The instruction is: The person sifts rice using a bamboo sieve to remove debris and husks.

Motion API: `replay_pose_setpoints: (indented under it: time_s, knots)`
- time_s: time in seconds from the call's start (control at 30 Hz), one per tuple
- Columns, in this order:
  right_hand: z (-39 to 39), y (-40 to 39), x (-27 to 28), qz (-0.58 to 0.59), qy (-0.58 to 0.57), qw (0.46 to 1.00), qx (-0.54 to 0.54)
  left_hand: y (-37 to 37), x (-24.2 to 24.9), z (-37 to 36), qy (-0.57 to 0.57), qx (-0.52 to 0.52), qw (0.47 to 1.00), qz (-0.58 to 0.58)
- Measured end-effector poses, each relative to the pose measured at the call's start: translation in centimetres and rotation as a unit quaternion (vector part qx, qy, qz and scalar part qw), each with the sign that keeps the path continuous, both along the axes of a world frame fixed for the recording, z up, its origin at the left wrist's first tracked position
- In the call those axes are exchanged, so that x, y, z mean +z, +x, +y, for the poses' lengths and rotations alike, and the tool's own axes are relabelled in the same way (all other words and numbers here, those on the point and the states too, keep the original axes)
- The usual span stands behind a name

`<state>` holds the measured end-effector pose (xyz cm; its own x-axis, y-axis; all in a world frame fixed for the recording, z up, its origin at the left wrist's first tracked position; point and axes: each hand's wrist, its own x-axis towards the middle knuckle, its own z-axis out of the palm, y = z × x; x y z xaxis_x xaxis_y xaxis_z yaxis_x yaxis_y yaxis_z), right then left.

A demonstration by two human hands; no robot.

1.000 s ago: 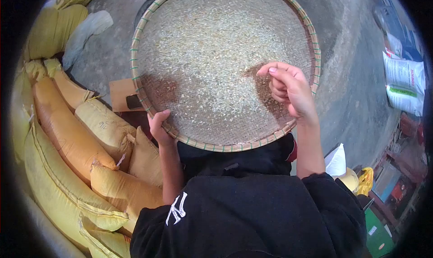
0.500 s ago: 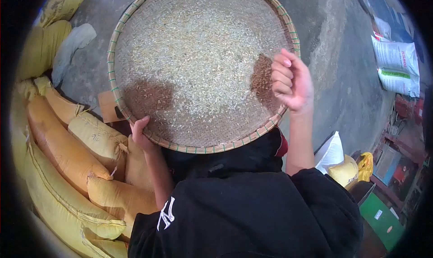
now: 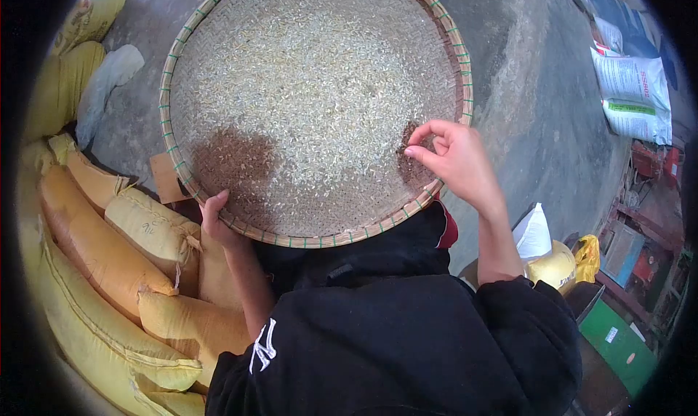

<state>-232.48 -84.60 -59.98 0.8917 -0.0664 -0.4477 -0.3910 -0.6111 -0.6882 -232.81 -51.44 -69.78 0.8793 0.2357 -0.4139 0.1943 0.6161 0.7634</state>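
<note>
A round, woven winnowing basket (image 3: 320, 240) with a green-stitched bamboo rim lies over my lap. Pale grains (image 3: 305, 103) cover much of its inside in a thin layer. At the lower left, my left hand (image 3: 219, 221) is closed round the rim, its thumb on top and the other fingers hidden below. My right hand (image 3: 462, 161) hovers over the right side of the basket, thumb and index fingertips close together in a pinch. Anything between those fingertips is too small to make out. Brownish shadowed patches fall on the basket near both hands.
Several full yellow and orange sacks (image 3: 102, 249) lie along the left. A cardboard piece (image 3: 167, 177) pokes out beside the basket. White printed bags (image 3: 632, 89) rest on the concrete floor (image 3: 538, 110) at right. A green box (image 3: 614, 343) and red machinery (image 3: 647, 220) stand lower right.
My right hand has turned and moved down and slightly left, from loosely curled fingers to a pinch over the basket. The basket appears slightly further left; my left hand still grips its rim.
</note>
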Motion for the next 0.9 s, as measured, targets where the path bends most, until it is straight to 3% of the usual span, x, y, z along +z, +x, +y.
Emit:
replay_pose_setpoints:
  time_s: [0.17, 0.3, 0.4, 0.47, 0.5, 0.57, 0.6, 0.63, 0.7, 0.83, 0.9]
  knots:
    - [1.1, -0.3, -0.6, -0.045, -0.084, 0.995, 0.0, -0.3, -0.5, 0.4, 0.015, -0.007, 1.0, 0.011]
    - [0.6, -0.3, -0.8, -0.014, -0.085, 0.996, 0.011, -0.5, -0.6, 0.4, 0.029, 0.005, 0.999, 0.02]
    - [-0.5, -0.3, -1.5, -0.042, 0.008, 0.999, -0.023, -0.3, -0.2, 0.1, 0.025, -0.007, 1.0, 0.01]
    - [-1.8, 0.0, -1.2, 0.022, 0.2, 0.978, -0.055, -0.3, -0.2, 0.2, 0.041, 0.011, 0.999, 0.028]
    - [-2.2, 0.0, -0.9, 0.022, 0.201, 0.978, -0.054, -0.3, -0.2, 0.1, 0.042, 0.011, 0.999, 0.027]
    - [-2.8, -0.1, -0.4, 0.066, 0.5, 0.846, -0.175, -0.2, -0.1, -0.1, 0.026, 0.001, 1.0, 0.009]
    - [-3.0, -0.2, -0.4, 0.077, 0.576, 0.793, -0.183, -0.1, 0.0, -0.2, 0.027, 0.001, 1.0, 0.009]
    - [-2.9, -0.2, -0.8, 0.077, 0.577, 0.792, -0.183, 0.1, 0.3, -0.4, 0.027, -0.004, 1.0, 0.006]
    - [-2.5, 0.0, -1.7, 0.111, 0.794, 0.582, -0.132, 0.0, 0.2, -0.2, 0.028, -0.009, 1.0, 0.003]
    - [-1.2, -0.6, -1.6, 0.145, 0.793, 0.565, -0.175, -0.1, 0.0, -0.1, 0.048, -0.006, 0.999, 0.006]
    - [-1.1, -0.8, -1.5, 0.158, 0.721, 0.65, -0.181, 0.1, 0.4, -0.3, 0.046, -0.001, 0.999, 0.002]
